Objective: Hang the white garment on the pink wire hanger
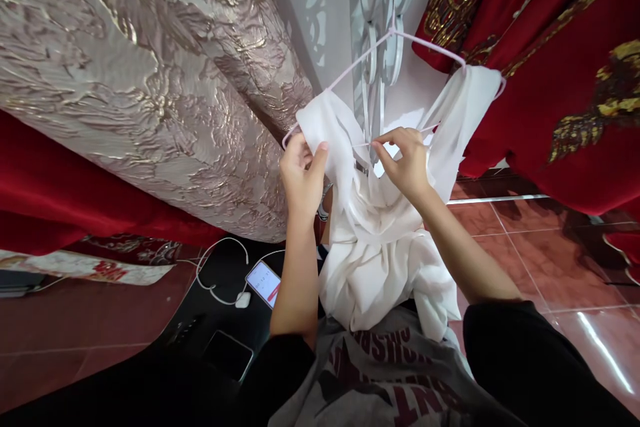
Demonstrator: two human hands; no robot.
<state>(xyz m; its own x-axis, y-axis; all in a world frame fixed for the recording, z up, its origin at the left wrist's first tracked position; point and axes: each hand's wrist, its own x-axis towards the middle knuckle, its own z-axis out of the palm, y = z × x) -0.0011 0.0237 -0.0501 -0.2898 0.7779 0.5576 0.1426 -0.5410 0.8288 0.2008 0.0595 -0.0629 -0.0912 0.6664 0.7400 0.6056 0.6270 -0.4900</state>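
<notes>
At far left hangs a pale embossed cloth [150,80]; below it, a lit phone [261,281] lies on a black surface [225,273]. The left hand [303,177] pinches one shoulder of a white garment [373,220], which hangs on a pink hanger [360,61] before the person. Rightward, the right hand [407,163] pinches a thin white strand [361,145] (thumb against forefinger) at the neck opening. Gold-embroidered red cloth [565,73] fills the far right.

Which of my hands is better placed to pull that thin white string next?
Probably your right hand: it appears to pinch the string, while your left hand grips the white garment near one end of the hanger.
</notes>
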